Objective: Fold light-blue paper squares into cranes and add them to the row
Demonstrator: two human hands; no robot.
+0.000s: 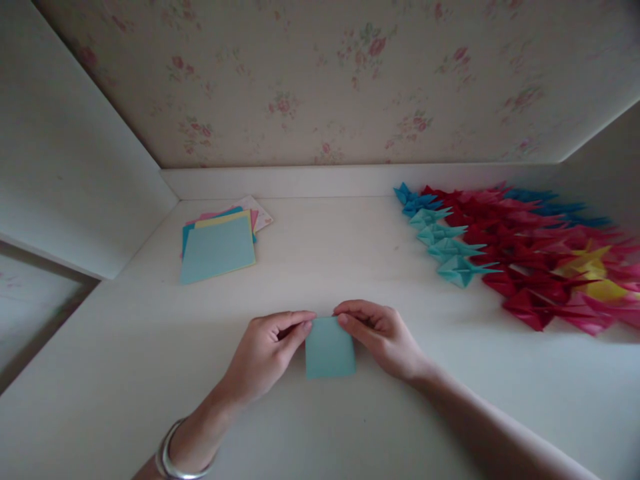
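Note:
Between my two hands is a small light-teal square of paper [330, 350], its lower part hanging free over the white table. My left hand [273, 350] pinches its upper left corner between thumb and fingers. At the upper right corner, my right hand [383, 337] grips the same sheet in a like pinch. The paper looks flat; whether it is folded in layers I cannot tell. A silver bangle [173, 453] circles my left wrist.
A fanned stack of coloured paper sheets [217, 247] lies at the back left. Rows of folded paper cranes [520, 253] in teal, red, pink, blue and yellow cover the right side. Behind the white table [125, 360] rises a flowered wall [300, 80]; a white panel [75, 133] stands at left.

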